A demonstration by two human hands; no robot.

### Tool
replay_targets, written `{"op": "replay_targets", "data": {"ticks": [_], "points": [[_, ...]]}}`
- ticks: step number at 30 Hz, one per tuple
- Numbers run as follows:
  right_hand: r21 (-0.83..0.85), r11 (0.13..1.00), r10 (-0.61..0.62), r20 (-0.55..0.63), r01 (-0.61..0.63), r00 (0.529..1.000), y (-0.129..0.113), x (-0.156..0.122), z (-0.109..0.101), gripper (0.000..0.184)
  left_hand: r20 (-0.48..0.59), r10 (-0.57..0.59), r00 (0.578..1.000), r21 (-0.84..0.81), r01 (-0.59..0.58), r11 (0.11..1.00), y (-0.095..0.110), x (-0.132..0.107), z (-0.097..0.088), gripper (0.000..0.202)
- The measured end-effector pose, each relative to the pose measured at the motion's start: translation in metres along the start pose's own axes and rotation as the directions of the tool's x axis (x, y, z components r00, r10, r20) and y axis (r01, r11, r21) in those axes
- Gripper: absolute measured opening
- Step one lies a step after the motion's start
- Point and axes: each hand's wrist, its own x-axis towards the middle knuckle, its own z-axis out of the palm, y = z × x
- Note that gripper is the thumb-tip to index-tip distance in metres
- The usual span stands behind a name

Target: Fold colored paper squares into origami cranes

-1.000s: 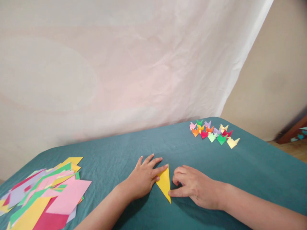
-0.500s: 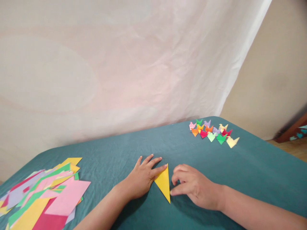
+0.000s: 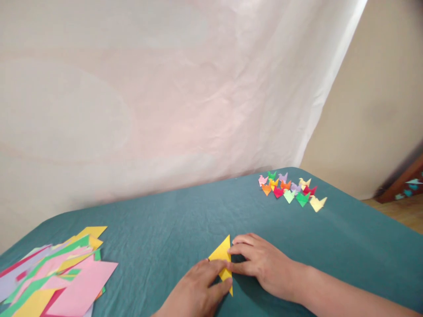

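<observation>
A yellow paper triangle (image 3: 222, 254) lies on the teal tablecloth (image 3: 165, 229) near the front edge. My left hand (image 3: 198, 295) rests over its lower part, fingers curled and pinching the paper near the bottom point. My right hand (image 3: 261, 264) sits just right of the triangle, its fingertips pressed on the right edge. Both hands touch the same sheet.
A loose pile of coloured paper squares (image 3: 56, 277) lies at the left front. Several small folded paper figures (image 3: 291, 191) in mixed colours sit at the back right of the table. A pale cloth backdrop (image 3: 165, 97) hangs behind.
My left hand pulled back from flat beside the triangle and now grips its lower part. My right hand shifted left onto the paper's edge. The view tilted slightly up.
</observation>
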Motion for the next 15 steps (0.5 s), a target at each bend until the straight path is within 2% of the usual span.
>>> {"op": "replay_targets", "data": {"ticks": [2, 5, 10, 15], "points": [[-0.012, 1.0, 0.018, 0.009, -0.018, 1.0, 0.002, -0.002, 0.0, 0.043, -0.029, 0.035, 0.999, 0.041, -0.034, 0.999, -0.005, -0.005, 0.012, 0.044], [-0.03, 0.998, 0.06, 0.017, -0.06, 0.998, 0.004, -0.003, 0.0, 0.042, -0.014, 0.069, 0.998, 0.086, -0.068, 0.994, -0.013, -0.011, 0.022, 0.05], [-0.054, 0.989, 0.137, -0.005, -0.137, 0.991, 0.009, -0.001, 0.001, 0.04, -0.002, 0.074, 0.997, 0.084, -0.073, 0.994, -0.018, -0.015, 0.023, 0.057], [-0.106, 0.973, 0.204, -0.021, -0.205, 0.979, 0.016, 0.0, 0.005, 0.049, 0.051, 0.054, 0.997, 0.033, -0.056, 0.998, -0.019, -0.017, 0.02, 0.064]]}}
